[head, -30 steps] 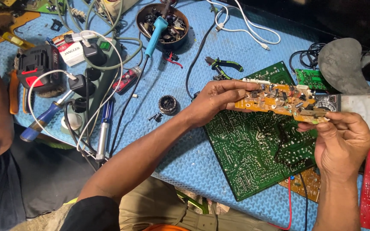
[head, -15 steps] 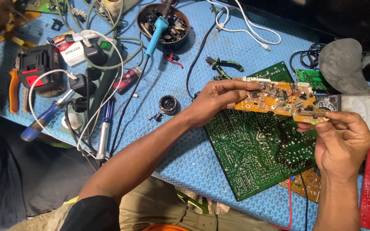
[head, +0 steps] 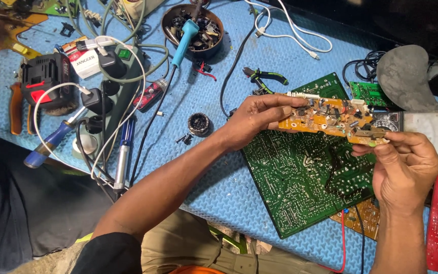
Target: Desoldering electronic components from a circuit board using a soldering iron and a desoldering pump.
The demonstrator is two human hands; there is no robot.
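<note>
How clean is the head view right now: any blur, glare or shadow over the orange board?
Head view: even light; orange circuit board sharp between left hand and right hand, no glare; soft shadow on the green board beneath; top-left corner motion-blurred; top-right edge dark.
</note>
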